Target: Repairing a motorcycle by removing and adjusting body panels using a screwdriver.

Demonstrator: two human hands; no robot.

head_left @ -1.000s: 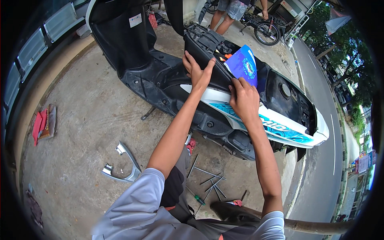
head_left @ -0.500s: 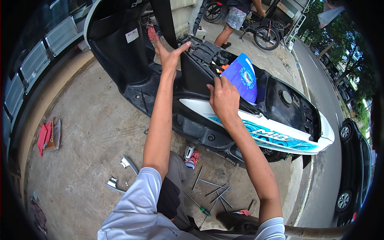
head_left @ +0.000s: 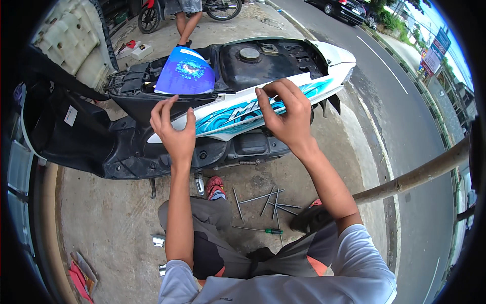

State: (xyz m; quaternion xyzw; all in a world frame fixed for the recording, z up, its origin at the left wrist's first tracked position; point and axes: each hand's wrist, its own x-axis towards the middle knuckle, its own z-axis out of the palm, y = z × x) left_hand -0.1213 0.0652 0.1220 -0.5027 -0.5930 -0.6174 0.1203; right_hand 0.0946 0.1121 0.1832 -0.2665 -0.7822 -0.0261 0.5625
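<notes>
A scooter with its seat off stretches across the view, its white side panel (head_left: 215,117) carrying turquoise graphics. My left hand (head_left: 174,136) is at the panel's front part, fingers and thumb spread in a wide curve, with nothing seen between them. Over the panel's middle and rear part is my right hand (head_left: 289,114), its fingers bent and the thumb apart, holding nothing that I can see. Whether either hand touches the panel, I cannot tell. A blue-purple sheet (head_left: 186,73) lies over the scooter's open middle, ahead of the black fuel tank (head_left: 240,66) with its round cap.
Several metal T-handle wrenches (head_left: 263,196) and a green-handled screwdriver (head_left: 273,231) lie on the concrete near my feet. Silver metal parts (head_left: 159,240) rest at left. A wooden pole (head_left: 420,177) slants in from the right. Beyond the scooter stands a person (head_left: 188,23) beside a motorcycle.
My view has swung to the right. Both hands have shifted to the white side panel: the left from the scooter's front opening, the right from beside the blue sheet.
</notes>
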